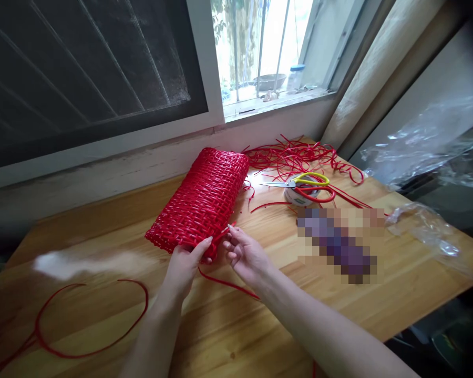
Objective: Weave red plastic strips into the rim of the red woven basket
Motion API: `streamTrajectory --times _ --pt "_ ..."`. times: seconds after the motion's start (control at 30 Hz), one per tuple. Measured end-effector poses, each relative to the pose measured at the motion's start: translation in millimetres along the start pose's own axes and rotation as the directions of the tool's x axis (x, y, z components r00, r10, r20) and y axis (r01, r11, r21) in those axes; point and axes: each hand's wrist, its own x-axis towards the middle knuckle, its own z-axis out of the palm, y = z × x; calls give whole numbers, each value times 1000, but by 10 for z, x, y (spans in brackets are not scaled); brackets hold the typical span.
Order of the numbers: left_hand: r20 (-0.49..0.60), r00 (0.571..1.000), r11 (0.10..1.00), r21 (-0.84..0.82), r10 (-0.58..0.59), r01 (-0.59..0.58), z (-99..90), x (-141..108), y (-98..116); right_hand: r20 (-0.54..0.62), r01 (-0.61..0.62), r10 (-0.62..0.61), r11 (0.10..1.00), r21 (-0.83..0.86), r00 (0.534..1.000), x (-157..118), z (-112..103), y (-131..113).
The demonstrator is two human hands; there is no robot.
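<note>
Woven piece: here's the glossy red woven piece of thin plastic-looking strips (205,199), oblong and bulky, lying slantwise on the light wooden surface (236,341), its near end right at the hands.
Left hand: the bare left hand (189,260) is clamped on the near edge, thumb on top, fingers curled beneath and mostly hidden.
Right hand: just beside it, the bare right hand (246,257) has thumb and forefinger pinched together on a short red strip end (226,229) at the near right corner, the other fingers curled loosely.
Trailing strip: and a slim red strip (228,283) runs out below the hands, curving toward the right wrist.
Loop: over on the left, a thin red strip in a wide open loop (147,302) lies flat, well apart from the woven piece.
Scissors: out to the right, metal scissors with one yellow and one red handle (295,184) rest across a whitish round object (299,197), blades pointing left.
Tangle: behind them, a messy heap of thin red strips (291,155) spreads toward the far corner.
Right side: a pixelated purplish patch (335,244) hides whatever is there; crumpled clear plastic (429,226) sits at the surface's edge.
Window: beyond, a clear jar with a blue lid (295,79) stands by a shallow dark bowl (271,82).
</note>
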Motion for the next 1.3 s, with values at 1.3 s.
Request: streamTrajectory --times 1.3 --pt "-132 988 981 185 78 -53 8 -19 48 182 -165 172 985 -53 968 -184 11 183"
